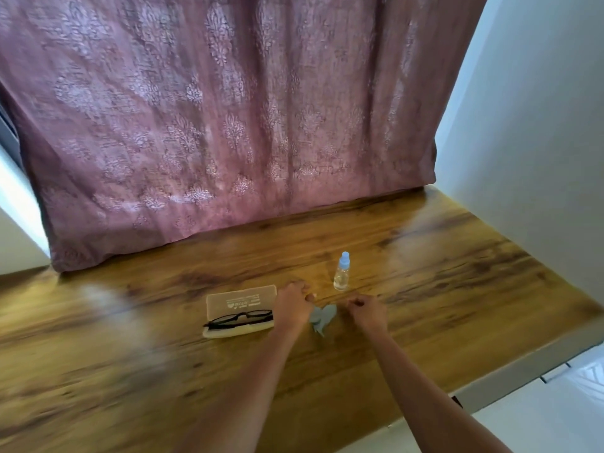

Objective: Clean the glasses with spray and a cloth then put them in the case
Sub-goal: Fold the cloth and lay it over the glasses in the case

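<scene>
1. Daylight came through the patterned curtain (228,125) at the far side, so the fabric glowed pink, brightest near its lower middle.
2. The tabletop (425,322) was warmly and evenly lit, with two pale patches of glare, one far right and one at the left.
3. Shadows were soft and faint.
4. Motion blur smeared the near left of the tabletop, while the spray bottle (342,273) in the middle looked fairly sharp.
5. Wide-angle distortion tilted the right wall (539,125) and the curtain's edges.

The worktop (425,256) is glossy wood-grain with soft glare, the curtain (212,109) a matt woven cloth with a paler pattern, the spray bottle (341,273) clear plastic, the small grey cloth (322,317) soft and matt.
</scene>
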The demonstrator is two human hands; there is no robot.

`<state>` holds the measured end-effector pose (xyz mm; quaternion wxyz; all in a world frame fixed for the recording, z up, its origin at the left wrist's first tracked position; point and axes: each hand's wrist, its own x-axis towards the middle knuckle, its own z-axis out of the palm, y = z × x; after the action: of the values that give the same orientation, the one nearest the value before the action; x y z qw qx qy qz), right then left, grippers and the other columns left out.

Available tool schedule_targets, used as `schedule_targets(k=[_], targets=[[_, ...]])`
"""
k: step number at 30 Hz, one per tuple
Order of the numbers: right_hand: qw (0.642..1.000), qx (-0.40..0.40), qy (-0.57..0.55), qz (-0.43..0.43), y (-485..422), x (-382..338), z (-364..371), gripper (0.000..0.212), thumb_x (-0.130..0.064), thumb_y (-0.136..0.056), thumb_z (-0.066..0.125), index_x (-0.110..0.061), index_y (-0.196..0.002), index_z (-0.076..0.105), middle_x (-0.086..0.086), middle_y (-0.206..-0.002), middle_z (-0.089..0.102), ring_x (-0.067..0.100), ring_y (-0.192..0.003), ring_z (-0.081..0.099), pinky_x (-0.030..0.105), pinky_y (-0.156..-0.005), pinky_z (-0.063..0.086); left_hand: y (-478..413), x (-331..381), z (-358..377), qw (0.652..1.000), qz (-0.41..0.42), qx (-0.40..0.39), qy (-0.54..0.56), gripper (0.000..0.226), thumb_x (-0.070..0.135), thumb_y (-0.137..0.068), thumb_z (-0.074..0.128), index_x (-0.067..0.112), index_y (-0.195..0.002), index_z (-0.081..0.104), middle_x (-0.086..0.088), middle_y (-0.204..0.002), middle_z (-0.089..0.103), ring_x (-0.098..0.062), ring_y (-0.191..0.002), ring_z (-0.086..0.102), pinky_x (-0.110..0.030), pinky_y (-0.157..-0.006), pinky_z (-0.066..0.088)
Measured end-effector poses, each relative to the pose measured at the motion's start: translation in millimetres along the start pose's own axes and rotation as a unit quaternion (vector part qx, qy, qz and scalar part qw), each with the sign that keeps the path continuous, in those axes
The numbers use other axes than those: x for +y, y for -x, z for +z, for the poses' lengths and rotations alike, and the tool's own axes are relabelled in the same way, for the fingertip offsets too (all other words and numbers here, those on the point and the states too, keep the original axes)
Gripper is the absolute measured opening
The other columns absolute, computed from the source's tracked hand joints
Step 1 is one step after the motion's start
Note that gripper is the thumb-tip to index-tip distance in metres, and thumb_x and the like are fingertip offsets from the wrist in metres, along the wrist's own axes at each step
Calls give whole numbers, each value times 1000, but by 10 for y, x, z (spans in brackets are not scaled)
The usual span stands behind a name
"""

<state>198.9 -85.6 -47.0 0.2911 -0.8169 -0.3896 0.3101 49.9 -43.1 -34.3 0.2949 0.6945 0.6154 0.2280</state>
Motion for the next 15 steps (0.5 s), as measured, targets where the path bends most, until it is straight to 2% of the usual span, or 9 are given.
schedule_targets(k=[3,5,11,15], targets=[[999,-20,40,-12,-11,2,1,22,-23,-90,56,-16,-108,67,4,-107,67,19,-95,59,23,-74,40,-51,42,130,999,-14,-33,-15,29,18,-89,55,17,-117,62,1,-119,66,-16,-109,60,-31,-91,50],[997,-33,57,-29,-38,-5,22,21,-25,-89,57,-20,-107,67,2,-108,68,20,-99,60,26,-79,45,-78,50,191,998,-13,-48,-32,29,15,-90,53,17,-117,62,0,-119,66,-17,-110,60,-32,-92,50],[995,-52,65,-59,-120,-17,112,15,-24,-83,64,-27,-97,70,-5,-102,70,13,-92,64,26,-81,51,-91,45,300,996,-9,-58,-72,29,15,-89,54,18,-117,64,-2,-121,65,-21,-113,59,-30,-91,46],[993,-51,81,-66,-126,-26,133,9,-23,-83,64,-29,-83,71,-9,-92,70,10,-83,64,22,-67,47,-101,6,334,995,-13,-58,-78,28,17,-89,55,23,-115,64,1,-120,65,-19,-111,59,-30,-89,47]])
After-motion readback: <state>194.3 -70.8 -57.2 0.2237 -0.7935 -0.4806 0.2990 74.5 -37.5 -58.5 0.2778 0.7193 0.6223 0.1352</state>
